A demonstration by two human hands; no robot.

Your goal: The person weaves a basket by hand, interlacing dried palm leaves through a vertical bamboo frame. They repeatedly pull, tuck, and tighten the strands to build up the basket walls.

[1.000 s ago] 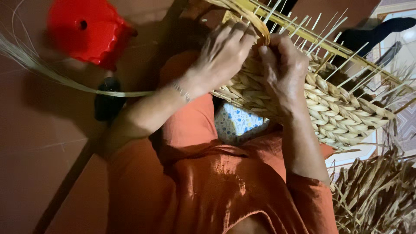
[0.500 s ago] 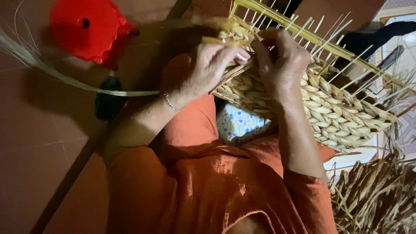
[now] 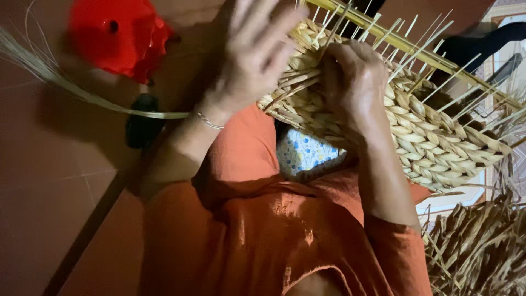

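Note:
A half-woven straw basket [image 3: 433,137] rests on my lap, with thin upright stakes sticking out of its upper edge. My right hand [image 3: 353,82] presses on the woven wall near the rim, fingers curled around a straw strand. My left hand [image 3: 249,52] is lifted just left of the basket, its fingers spread and apart; whether it touches the weave I cannot tell. A long pale straw strand [image 3: 66,87] runs from the left edge toward my left wrist, which wears a thin bracelet.
A red plastic stool [image 3: 118,35] stands on the brown tiled floor at upper left, a dark object [image 3: 139,123] below it. A pile of dried straw [image 3: 482,246] lies at lower right. My orange clothing fills the bottom.
My left hand has come off the basket rim and opened, fingers spreading. The view has drawn closer to the hands. My right hand stays on the weave.

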